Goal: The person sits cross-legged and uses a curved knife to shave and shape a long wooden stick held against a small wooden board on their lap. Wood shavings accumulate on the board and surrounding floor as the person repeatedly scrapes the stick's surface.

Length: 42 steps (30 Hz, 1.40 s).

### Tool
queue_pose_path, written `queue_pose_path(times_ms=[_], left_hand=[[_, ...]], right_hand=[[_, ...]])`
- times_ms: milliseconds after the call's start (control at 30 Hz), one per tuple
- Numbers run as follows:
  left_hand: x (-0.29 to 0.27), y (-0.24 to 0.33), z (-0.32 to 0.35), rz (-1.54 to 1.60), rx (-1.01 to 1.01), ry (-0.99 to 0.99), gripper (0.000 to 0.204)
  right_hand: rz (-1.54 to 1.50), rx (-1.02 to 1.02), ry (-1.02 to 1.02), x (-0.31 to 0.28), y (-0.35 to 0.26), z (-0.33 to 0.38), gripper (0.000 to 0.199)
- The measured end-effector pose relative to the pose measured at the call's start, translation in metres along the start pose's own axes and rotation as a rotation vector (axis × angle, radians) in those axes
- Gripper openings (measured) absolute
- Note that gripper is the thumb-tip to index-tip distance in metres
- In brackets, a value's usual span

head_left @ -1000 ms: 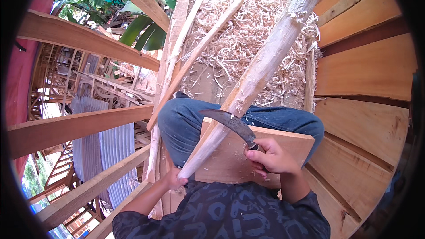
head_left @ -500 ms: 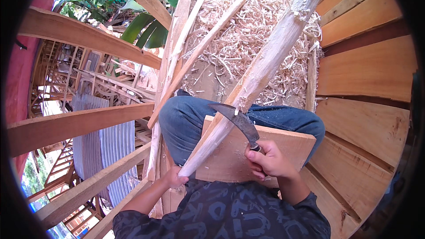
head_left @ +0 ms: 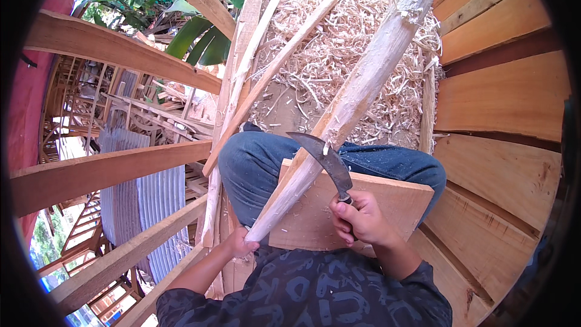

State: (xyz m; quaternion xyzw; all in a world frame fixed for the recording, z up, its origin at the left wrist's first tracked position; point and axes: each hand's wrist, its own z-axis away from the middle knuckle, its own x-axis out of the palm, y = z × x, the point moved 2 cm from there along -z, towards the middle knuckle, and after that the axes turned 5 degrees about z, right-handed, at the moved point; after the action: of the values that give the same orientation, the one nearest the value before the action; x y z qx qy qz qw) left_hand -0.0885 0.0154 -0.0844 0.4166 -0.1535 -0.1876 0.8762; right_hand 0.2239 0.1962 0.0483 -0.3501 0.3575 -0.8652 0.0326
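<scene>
A long pale wooden pole (head_left: 363,88) runs slantwise from my left side, over my lap, to the far right. My left hand (head_left: 242,243) is closed round its near end. In my right hand (head_left: 357,218) is a sickle (head_left: 330,160) with a dark curved blade, my fingers wrapped about its handle. The blade lies across the pole, touching it, with a small curl of wood at its edge. A flat wooden board (head_left: 315,221) rests on my lap beneath the pole.
Wood shavings (head_left: 302,36) heap up beyond my knees. Thin wooden strips (head_left: 284,54) lean at the left, next to railing beams (head_left: 115,169). A plank wall (head_left: 502,97) stands close on the right. Corrugated metal sheets (head_left: 160,206) lie past the railing.
The sickle and my right hand have shifted very slightly, the handle a touch to the left. The pole's far end has moved a little left. My left hand keeps its grip.
</scene>
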Motion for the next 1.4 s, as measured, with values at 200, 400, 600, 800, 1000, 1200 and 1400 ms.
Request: queue_pose_path(times_ms=[200, 400, 600, 800, 1000, 1200, 1400], left_hand=[[0.001, -0.004, 0.001, 0.069, -0.054, 0.048, 0.056], [-0.004, -0.009, 0.0, 0.045, 0.003, -0.013, 0.054], [0.0, 0.0, -0.003, 0.074, -0.035, -0.014, 0.056], [0.001, -0.005, 0.003, 0.081, -0.046, -0.01, 0.057], [-0.001, -0.011, 0.0, 0.035, -0.008, -0.021, 0.061], [-0.001, -0.003, 0.001, 0.03, -0.05, -0.009, 0.06], [-0.001, -0.004, -0.001, 0.074, -0.014, -0.019, 0.056]], right_hand=[[0.065, 0.068, -0.066, 0.008, 0.006, -0.004, 0.022], [0.162, 0.084, -0.155, 0.011, 0.0, -0.003, 0.023], [-0.03, 0.064, -0.08, 0.017, 0.008, -0.007, 0.023], [-0.042, 0.008, -0.015, 0.006, -0.008, -0.009, 0.029], [-0.057, 0.005, -0.03, 0.005, -0.004, -0.008, 0.028], [0.639, -0.433, 0.43, -0.001, 0.01, -0.013, 0.014], [0.317, -0.062, 0.078, 0.0, -0.009, 0.002, 0.016]])
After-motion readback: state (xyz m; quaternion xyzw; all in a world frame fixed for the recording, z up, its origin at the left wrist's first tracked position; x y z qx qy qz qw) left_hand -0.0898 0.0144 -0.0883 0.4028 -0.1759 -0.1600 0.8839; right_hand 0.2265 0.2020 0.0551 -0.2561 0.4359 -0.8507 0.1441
